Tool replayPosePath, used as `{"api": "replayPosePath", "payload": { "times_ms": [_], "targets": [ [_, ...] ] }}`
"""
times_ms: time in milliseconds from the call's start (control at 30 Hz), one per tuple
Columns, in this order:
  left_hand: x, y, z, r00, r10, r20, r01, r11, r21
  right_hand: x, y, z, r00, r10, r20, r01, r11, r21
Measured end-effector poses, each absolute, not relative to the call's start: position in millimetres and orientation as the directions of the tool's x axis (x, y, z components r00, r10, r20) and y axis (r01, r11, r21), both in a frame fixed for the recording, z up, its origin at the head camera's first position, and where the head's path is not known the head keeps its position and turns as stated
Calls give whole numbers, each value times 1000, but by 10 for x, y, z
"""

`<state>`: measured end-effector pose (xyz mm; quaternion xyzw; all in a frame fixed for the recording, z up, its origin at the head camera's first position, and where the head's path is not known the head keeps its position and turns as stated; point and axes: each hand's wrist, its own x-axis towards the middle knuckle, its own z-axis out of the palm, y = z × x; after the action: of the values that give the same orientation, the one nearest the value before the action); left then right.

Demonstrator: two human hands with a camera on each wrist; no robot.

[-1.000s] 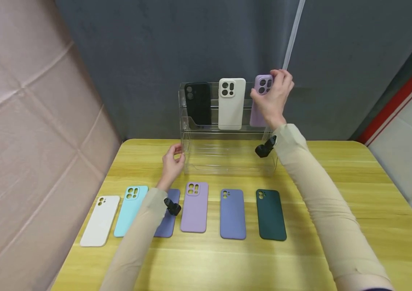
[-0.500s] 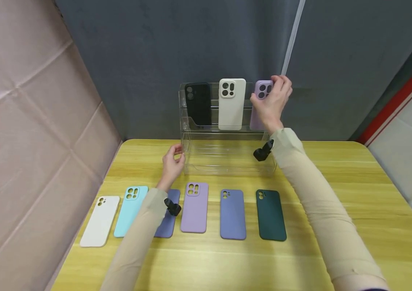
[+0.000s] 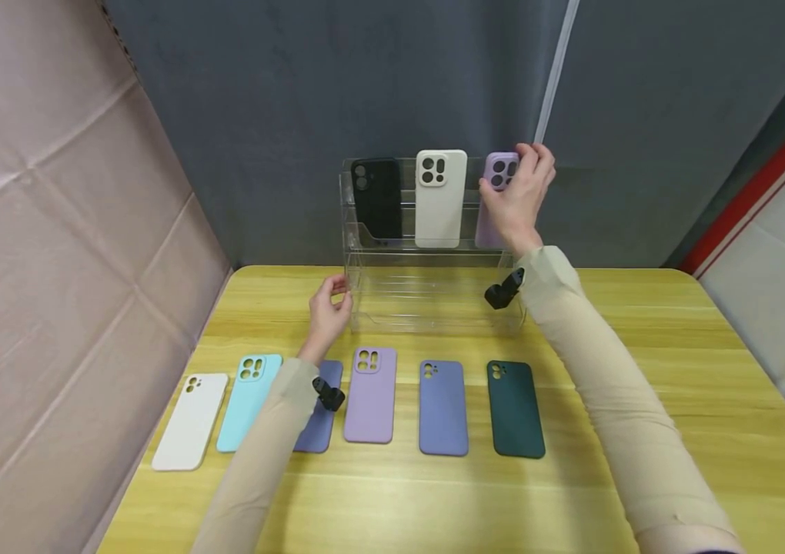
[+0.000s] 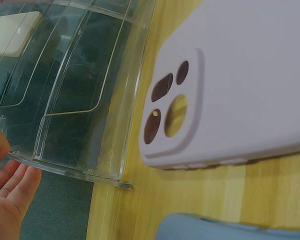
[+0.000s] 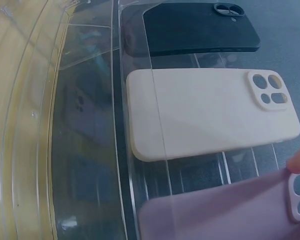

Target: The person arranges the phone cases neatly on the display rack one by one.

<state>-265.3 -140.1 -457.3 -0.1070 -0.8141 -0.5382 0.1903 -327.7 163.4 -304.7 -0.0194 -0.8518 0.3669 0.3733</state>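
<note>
My right hand [image 3: 520, 196] holds a light purple phone case [image 3: 486, 223] by its upper sides, thumb on the left edge and fingers on the right. The case stands in the upper tier of a clear acrylic display rack [image 3: 434, 319]. In the right wrist view, the lower end of the purple case [image 5: 215, 210] sits behind the tier's clear front lip. Beside it stand a white phone case [image 3: 439, 208] and a black phone case [image 3: 379, 204]. My left hand [image 3: 329, 314] pinches the rack's left side edge, with thumb and fingers on either side of the panel.
On the wooden table [image 3: 379, 508] a row of phone cases lies flat: white [image 3: 188, 423], turquoise [image 3: 247, 404], blue-violet [image 3: 319, 431] partly under my left wrist, purple [image 3: 372, 396], another blue-violet [image 3: 444, 412] and dark green [image 3: 517, 412]. A grey curtain [image 3: 282, 138] hangs behind.
My right hand has lowered the purple case slightly into the upper tier, mostly in the first half second. My left hand and the cases on the table have stayed put.
</note>
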Motion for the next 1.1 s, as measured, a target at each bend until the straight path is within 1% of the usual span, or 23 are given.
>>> {"api": "replayPosePath", "payload": {
  "times_ms": [133, 233, 433, 500, 667, 867, 1100],
  "targets": [
    [-2656, -1403, -4578, -906, -29, 423, 377, 398, 836, -3254, 1681, -2996, -776, 277, 567, -219, 724, -654],
    [-2661, -1404, -4581, -904, -30, 427, 380, 399, 835, -3252, 1722, -2964, -797, 256, 547, -218, 723, -656],
    [-2673, -1411, -4592, -900, -35, 435, 385, 404, 830, -3270, 1788, -2933, -776, 206, 596, -264, 752, -604],
    [-2678, -1418, -4596, -901, -36, 433, 383, 403, 831, -3277, 1797, -2920, -777, 202, 596, -260, 760, -596],
    [-2686, -1432, -4605, -903, -39, 428, 378, 404, 833, -3290, 1799, -2898, -793, 204, 574, -232, 770, -594],
    [-2690, -1438, -4600, -902, -37, 430, 379, 408, 830, -3297, 1799, -2912, -780, 186, 598, -260, 772, -580],
    [-2670, -1432, -4578, -902, -35, 430, 377, 418, 826, -3258, 1795, -2959, -773, 185, 607, -285, 753, -593]
  ]
}}
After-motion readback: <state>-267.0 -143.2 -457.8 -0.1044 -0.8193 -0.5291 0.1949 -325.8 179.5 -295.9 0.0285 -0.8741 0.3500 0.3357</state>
